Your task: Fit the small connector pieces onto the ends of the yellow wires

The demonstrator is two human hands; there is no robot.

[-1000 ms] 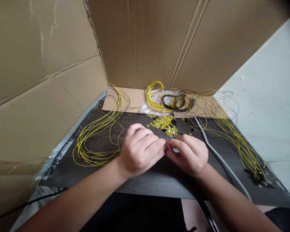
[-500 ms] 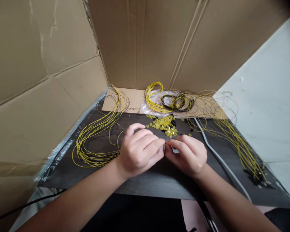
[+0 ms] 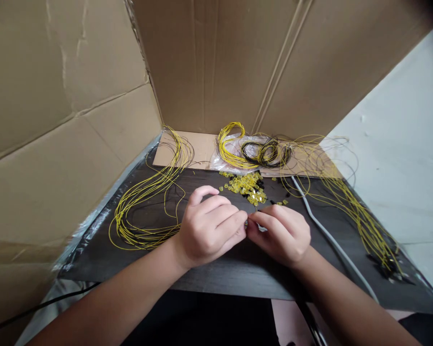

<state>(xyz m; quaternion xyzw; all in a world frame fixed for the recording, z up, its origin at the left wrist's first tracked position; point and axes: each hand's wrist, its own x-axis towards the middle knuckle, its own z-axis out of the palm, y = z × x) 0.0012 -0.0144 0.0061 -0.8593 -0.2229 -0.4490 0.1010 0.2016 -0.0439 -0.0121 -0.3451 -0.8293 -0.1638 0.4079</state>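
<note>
My left hand [image 3: 212, 230] and my right hand [image 3: 279, 233] meet fingertip to fingertip over the middle of the dark tabletop. Both are closed in a pinch. What they hold is mostly covered by the fingers and too small to name. Just beyond the fingertips lies a pile of small yellow translucent pieces [image 3: 247, 184], with some black ones among them. A loose bundle of thin yellow and black wires [image 3: 130, 211] curves along the left and runs in behind my left hand.
Yellow coiled wire [image 3: 225, 149] and black coiled wire [image 3: 261, 153] rest on a clear plastic bag at the back. Another wire bundle [image 3: 364, 221] with black ends spreads on the right. A grey cable [image 3: 328, 233] crosses the table [image 3: 216, 281]. Cardboard walls [image 3: 223, 62] stand behind and left.
The hands stay pinched together with almost no movement. The whole view has shifted very slightly.
</note>
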